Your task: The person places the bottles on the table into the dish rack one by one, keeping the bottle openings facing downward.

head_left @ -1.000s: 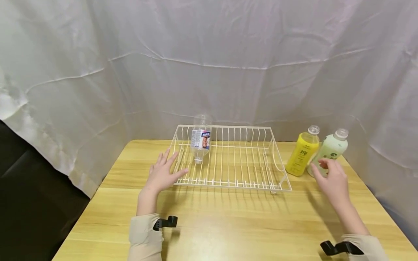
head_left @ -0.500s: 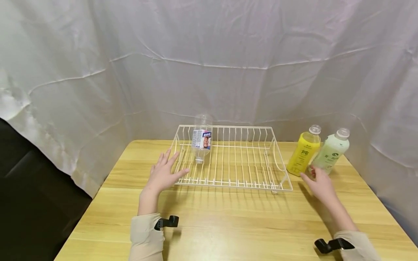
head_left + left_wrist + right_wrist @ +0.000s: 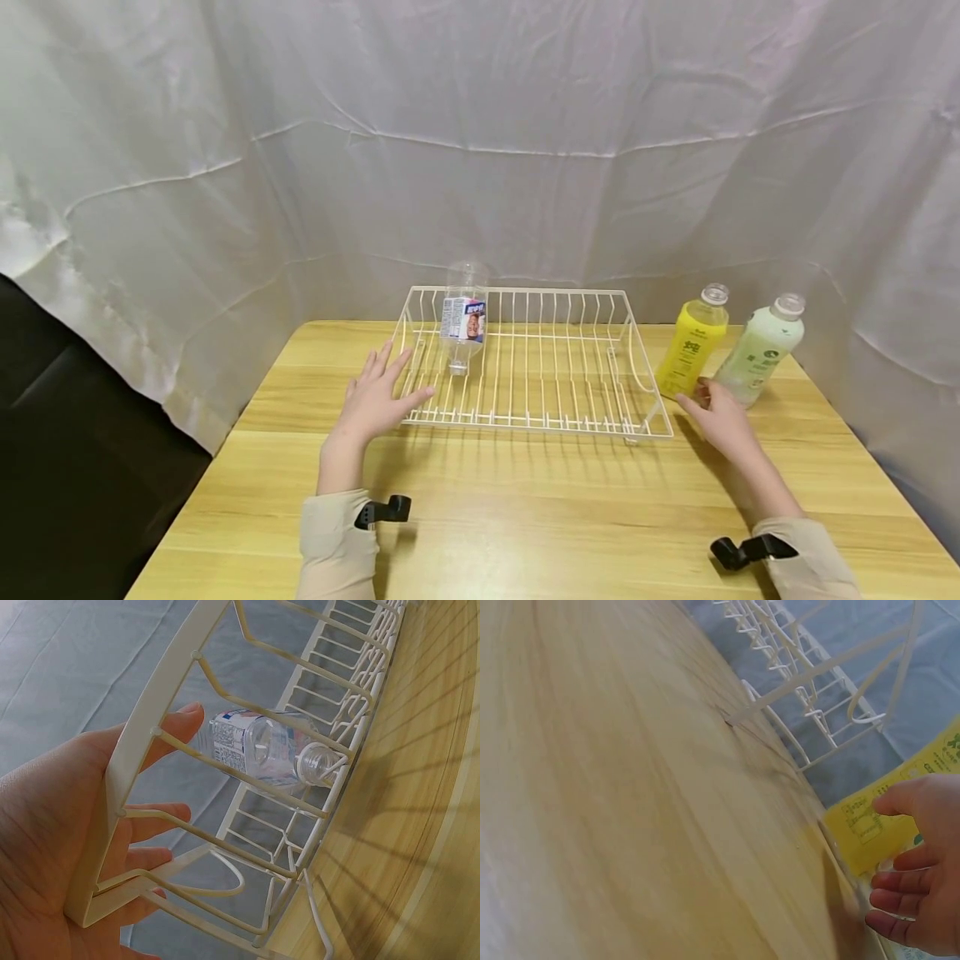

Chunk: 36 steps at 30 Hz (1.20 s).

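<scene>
By rack edge (image 3: 648, 364): R hand (image 3: 723, 419) touching yellow btl (image 3: 690, 346).

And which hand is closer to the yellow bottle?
Right. The right hand is at the lower part of the yellow bottle; the left hand is across the rack, at its left end.

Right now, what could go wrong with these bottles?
The right hand is low on the yellow bottle, so it might tip if lifted. The green bottle stands close beside it and could get knocked. The left hand is at the left end of the rack; a bump there might dislodge the clear bottle, propped neck-down in it.
</scene>
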### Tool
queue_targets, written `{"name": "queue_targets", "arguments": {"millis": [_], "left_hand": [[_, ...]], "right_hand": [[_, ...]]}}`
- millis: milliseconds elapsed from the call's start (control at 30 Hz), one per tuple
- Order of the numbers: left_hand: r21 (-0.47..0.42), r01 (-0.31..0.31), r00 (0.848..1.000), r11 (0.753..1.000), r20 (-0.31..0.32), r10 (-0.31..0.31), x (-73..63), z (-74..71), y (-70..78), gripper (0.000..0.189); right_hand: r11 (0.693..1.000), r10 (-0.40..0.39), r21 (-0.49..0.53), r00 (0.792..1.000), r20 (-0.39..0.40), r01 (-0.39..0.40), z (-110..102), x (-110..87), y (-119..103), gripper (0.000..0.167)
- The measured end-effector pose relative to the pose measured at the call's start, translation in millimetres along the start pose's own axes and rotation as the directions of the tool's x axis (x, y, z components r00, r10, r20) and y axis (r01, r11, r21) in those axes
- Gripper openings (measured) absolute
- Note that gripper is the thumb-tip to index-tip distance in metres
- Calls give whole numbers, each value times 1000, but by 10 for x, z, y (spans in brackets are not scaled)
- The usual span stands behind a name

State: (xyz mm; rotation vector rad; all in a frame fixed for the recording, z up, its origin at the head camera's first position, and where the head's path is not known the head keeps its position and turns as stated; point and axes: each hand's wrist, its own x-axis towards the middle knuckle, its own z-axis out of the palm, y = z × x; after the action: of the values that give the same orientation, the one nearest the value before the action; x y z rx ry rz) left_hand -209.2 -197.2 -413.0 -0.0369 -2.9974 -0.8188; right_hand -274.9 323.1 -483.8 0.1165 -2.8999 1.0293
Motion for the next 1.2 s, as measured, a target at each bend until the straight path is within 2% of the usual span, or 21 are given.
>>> {"name": "queue_targets", "arguments": {"millis": [367,600,733,967,1100,1200], "left_hand": [[-5,4,1000,1000,-2,-4,-10,5,-5,85],[-7,6,1000,1000,2,-6,-17,28,4,84],[-14,10,1000,1000,6,-10,-20,42,12,83],[-12,5,1000,1000,0,-5,-12,34,19,84],[-11,3,1000,1000,-4,-3,-3,16,12,83],[-12,5,1000,1000,-5,-5,-2,7,7,84]], "right_hand": [[998,53,35,998,18,-54,34,114,-29,75],[987,48,156,999,3,-47,75,235,4,80],[982,50,184,999,-1,-49,106,268,20,82],[990,26,139,999,-28,-22,144,313,8,78],[994,31,105,999,-30,-28,154,339,4,77],[993,34,115,999,-15,-32,158,355,-9,79]]}}
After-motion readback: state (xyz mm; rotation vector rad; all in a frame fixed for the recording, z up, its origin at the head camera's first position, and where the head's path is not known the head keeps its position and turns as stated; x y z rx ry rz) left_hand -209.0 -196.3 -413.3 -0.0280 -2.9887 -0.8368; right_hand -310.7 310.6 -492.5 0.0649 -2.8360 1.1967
